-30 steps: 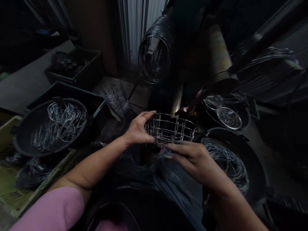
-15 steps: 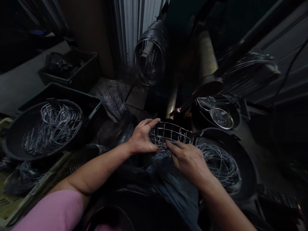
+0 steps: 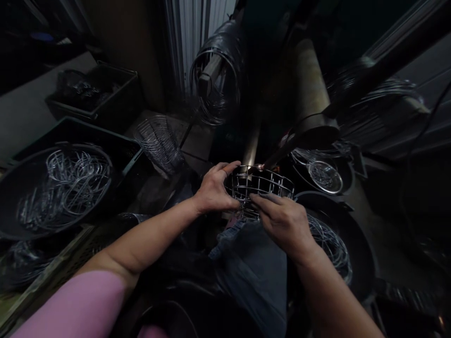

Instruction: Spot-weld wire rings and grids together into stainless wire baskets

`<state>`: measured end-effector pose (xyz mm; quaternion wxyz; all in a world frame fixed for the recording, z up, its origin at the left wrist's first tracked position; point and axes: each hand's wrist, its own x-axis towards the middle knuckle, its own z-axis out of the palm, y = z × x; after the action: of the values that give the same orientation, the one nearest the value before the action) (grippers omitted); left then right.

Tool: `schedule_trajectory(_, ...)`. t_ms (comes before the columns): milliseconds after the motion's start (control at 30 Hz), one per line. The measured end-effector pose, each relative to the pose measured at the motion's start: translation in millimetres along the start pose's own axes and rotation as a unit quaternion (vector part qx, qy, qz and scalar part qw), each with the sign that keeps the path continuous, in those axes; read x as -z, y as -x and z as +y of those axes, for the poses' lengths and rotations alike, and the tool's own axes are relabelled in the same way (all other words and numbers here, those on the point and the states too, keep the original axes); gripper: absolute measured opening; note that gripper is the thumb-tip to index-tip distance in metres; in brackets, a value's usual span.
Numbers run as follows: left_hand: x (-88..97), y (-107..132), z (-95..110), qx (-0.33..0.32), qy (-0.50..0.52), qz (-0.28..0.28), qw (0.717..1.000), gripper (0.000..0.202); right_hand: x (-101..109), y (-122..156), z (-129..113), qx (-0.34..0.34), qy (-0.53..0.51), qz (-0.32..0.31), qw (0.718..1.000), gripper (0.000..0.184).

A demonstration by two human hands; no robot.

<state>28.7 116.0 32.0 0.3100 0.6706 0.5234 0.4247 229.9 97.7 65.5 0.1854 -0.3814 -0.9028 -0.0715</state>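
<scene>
A round wire basket (image 3: 262, 182) of thin metal rods is held between my hands, just in front of the machine's metal rods. My left hand (image 3: 217, 188) grips its left side, fingers over the upper rim and thumb lower down. On the near side, my right hand (image 3: 282, 218) is closed on the basket, its fingers pressed to the wires. Behind the basket, the tip of a copper-coloured electrode (image 3: 260, 167) sits close to the upper rim. Whether they touch, I cannot tell. The basket's underside is partly hidden by my hands.
At left, a dark basin (image 3: 21, 188) holds bent wire rings (image 3: 79, 173). Stacked wire baskets (image 3: 158, 141) lean nearby. On the right, another basin (image 3: 362, 249) holds wire hoops (image 3: 331, 244). A thick machine cylinder (image 3: 312, 80) and a wire coil (image 3: 218, 80) stand ahead.
Both hands and the basket have shifted slightly right and up in view, and the basket's upper rim now sits by the electrode tip. The surroundings shift a little with the camera.
</scene>
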Motion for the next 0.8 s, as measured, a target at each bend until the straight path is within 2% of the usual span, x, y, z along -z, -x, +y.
schedule_trajectory(133,-3.2,-13,-3,0.004,0.017,0.010,1.000,0.093,0,-11,11,-0.006,-0.004,0.001,1.000,0.026)
schedule_trajectory(333,-5.9,-17,-8,-0.019,0.030,0.018,0.999,0.093,-1,-13,13,-0.025,-0.015,0.018,0.999,0.026)
schedule_trajectory(600,-5.0,-38,-10,0.027,0.016,0.018,0.999,0.095,-11,-30,28,-0.067,-0.045,0.016,0.997,0.024)
schedule_trajectory(700,-5.5,-43,-9,0.024,0.020,0.023,0.999,0.094,-10,-28,29,-0.076,-0.100,0.063,0.990,0.023)
schedule_trajectory(800,-4.2,-45,-9,0.033,0.024,0.013,0.999,0.096,0,-17,21,-0.132,-0.200,0.131,0.962,0.029)
